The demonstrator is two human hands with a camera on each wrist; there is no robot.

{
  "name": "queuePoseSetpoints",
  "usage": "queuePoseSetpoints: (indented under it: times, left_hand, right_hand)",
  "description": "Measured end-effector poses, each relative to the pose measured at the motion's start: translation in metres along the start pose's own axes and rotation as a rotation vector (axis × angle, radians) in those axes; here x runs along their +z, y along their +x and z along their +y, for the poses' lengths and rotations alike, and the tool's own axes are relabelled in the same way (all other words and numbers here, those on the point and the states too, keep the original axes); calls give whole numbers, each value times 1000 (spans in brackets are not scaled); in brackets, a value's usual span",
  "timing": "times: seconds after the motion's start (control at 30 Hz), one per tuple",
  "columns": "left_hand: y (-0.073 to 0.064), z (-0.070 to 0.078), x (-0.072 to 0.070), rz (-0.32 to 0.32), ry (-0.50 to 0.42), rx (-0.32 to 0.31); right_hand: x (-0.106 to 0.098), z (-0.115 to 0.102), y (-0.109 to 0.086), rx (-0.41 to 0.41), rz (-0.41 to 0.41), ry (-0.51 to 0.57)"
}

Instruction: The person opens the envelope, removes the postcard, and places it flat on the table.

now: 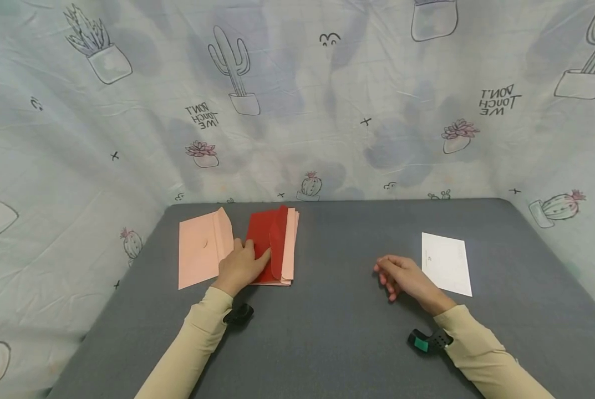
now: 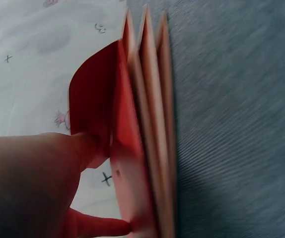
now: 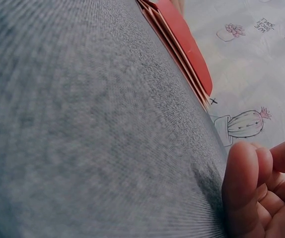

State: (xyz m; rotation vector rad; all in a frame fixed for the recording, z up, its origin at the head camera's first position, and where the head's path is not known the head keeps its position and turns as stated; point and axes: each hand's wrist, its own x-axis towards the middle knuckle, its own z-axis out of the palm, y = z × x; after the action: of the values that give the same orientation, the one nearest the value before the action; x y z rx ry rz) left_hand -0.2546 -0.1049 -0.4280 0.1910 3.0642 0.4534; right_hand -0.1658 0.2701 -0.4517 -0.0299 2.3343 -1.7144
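Note:
My left hand (image 1: 241, 267) rests on a red envelope (image 1: 259, 227), its thumb (image 2: 85, 148) at the raised flap and a finger on the envelope's face. That red envelope tops a stack of several pink envelopes (image 1: 290, 244), whose open flaps stand up along the stack's right side. Left of the hand lies a single pink envelope (image 1: 197, 249) with its flap folded out and a small curved slit on its face. My right hand (image 1: 404, 277) lies idle on the table, fingers loosely curled and holding nothing. Just beyond it is a white card (image 1: 447, 263) with faint print.
The grey table (image 1: 337, 332) ends at a pale curtain (image 1: 297, 111) printed with cacti, which hangs along the back and both sides. Black bands sit on both wrists, the right wristband (image 1: 429, 339) bearing a green patch.

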Motion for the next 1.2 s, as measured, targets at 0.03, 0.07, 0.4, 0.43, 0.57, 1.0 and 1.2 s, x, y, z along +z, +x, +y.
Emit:
queuePoseSetpoints:
  times: [0.03, 0.07, 0.4, 0.43, 0.57, 1.0, 1.2]
  left_hand:
    - [0, 0, 2, 5, -1, 2]
    - [-1, 0, 3, 8, -1, 3]
    - [-5, -2, 6, 21, 21, -29]
    - [-5, -2, 6, 20, 22, -31]
    - [-5, -1, 6, 15, 16, -35]
    - [-3, 0, 9, 79, -26, 6]
    - [3, -9, 8, 26, -131, -13]
  right_hand:
    - [0, 0, 0, 1, 0, 3]
    - [0, 0, 0, 2, 0, 4]
    - [1, -2, -1, 0, 1, -7]
    - [1, -3, -1, 0, 2, -6]
    - [1, -3, -1, 3, 4, -5]
    - [0, -2, -1, -5, -1, -3]
    - [0, -2, -1, 0, -2, -2]
